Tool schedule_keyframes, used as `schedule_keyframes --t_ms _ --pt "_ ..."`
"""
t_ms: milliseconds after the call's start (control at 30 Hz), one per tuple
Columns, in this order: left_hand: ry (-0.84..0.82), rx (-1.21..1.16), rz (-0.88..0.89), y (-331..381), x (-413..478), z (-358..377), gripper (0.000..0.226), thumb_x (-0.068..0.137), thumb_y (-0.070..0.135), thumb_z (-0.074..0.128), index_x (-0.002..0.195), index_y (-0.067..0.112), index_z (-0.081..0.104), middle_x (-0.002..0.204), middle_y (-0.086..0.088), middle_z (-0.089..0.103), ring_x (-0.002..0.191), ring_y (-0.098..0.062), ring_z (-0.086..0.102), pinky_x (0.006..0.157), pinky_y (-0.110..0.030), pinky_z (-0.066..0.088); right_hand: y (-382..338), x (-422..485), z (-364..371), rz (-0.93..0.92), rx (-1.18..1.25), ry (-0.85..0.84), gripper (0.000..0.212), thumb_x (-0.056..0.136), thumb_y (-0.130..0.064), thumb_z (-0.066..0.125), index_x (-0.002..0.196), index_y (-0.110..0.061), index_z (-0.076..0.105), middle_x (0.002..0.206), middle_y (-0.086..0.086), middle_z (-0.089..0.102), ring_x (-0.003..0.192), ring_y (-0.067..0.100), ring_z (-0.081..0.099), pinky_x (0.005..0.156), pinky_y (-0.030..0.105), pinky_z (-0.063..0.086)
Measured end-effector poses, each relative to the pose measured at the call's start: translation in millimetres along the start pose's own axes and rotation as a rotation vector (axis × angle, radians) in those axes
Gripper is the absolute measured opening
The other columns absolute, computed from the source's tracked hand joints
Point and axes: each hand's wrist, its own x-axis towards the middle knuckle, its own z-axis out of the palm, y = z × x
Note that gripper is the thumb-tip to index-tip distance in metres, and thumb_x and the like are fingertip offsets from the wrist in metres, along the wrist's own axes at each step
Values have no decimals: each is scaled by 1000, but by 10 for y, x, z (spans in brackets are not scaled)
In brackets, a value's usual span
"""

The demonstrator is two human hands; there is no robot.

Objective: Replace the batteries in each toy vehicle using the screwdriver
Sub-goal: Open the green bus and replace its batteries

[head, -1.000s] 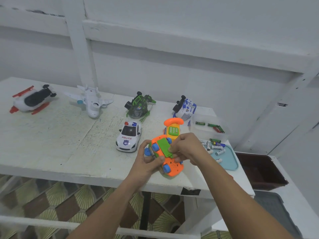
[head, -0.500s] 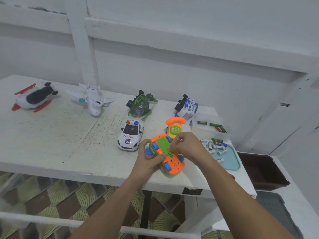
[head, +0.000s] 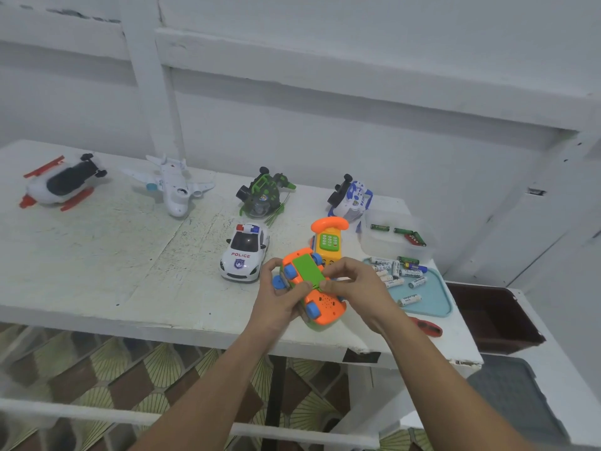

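An orange toy car point(head: 320, 302) with blue wheels lies upside down above the table's front edge, its green battery cover point(head: 307, 267) facing up. My left hand point(head: 279, 296) grips its left side, thumb on the underside. My right hand point(head: 356, 286) holds the right side, fingertips pinching the green cover's near end. A red-handled screwdriver point(head: 426, 327) lies on the table to the right, partly hidden by my right forearm. Loose batteries point(head: 398, 271) lie on a light blue tray point(head: 432, 297).
On the white table point(head: 97, 255) stand a police car point(head: 244, 253), an orange toy phone point(head: 328, 239), a green vehicle point(head: 261, 198), a blue-white vehicle point(head: 349, 198), a white plane point(head: 172, 187) and a red-white craft point(head: 60, 183). A clear box point(head: 395, 237) holds batteries. A dark bin point(head: 491, 317) sits right.
Both hands have kept hold of the orange car and tipped it slightly. My right fingers have shifted along the green cover.
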Motion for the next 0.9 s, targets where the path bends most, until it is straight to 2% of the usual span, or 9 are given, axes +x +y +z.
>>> schedule_keyframes --t_ms 167,300,400,467,533,667,733,800,900 --pt "9 -5 -6 26 -7 24 46 92 -2 62 119 29 42 113 -12 67 96 -27 70 72 -38 62 35 25 25 -20 -12 29 18 79 2 73 81 -13 63 99 13 64 71 15 62 59 22 51" --pt "45 23 -13 5 3 19 50 91 0 64 126 28 40 114 -12 68 99 -29 71 76 -43 62 75 31 44 -6 49 33 16 80 2 72 83 -11 64 101 13 66 79 21 65 64 28 53" --pt "69 31 -7 -7 16 30 47 90 1 65 119 31 44 113 -12 67 102 -32 71 82 -50 60 80 21 -18 40 179 -10 6 84 -5 69 89 -7 67 99 15 69 82 23 65 71 33 54" --pt "79 28 -8 -2 23 35 45 89 0 66 113 33 46 112 -12 67 105 -33 69 82 -52 60 69 11 -124 67 214 29 9 88 -12 66 93 -5 68 100 16 70 85 25 66 77 36 55" --pt "80 12 -14 4 27 33 46 90 -1 65 114 32 45 113 -11 66 103 -31 70 78 -48 61 57 -40 -288 40 58 147 6 90 -14 65 90 -9 69 94 8 71 81 19 65 71 29 55" --pt "79 16 -7 -4 24 34 49 90 -2 64 120 30 42 111 -8 66 99 -27 70 73 -44 62 127 -250 -789 -22 -640 370 7 85 -15 67 81 -20 65 84 -6 65 76 8 57 59 15 39" --pt "82 21 -3 -10 24 35 49 90 -3 64 120 30 42 110 -8 66 100 -28 69 77 -47 61 178 -384 -1002 100 -856 376 6 84 -24 68 82 -19 65 87 -2 62 77 10 56 60 21 39" --pt "90 32 -3 -11 24 35 51 90 -3 64 122 30 41 108 -7 67 103 -30 69 83 -53 59 280 -503 -1120 212 -974 382 21 83 -41 69 82 -19 65 91 2 58 78 13 54 61 29 40" --pt "81 25 4 -4 18 51 50 90 -4 63 119 29 41 106 -6 66 100 -28 68 84 -53 59 485 -634 -1150 197 -1004 359 30 79 -50 70 88 -23 64 92 0 51 87 18 53 69 30 42"
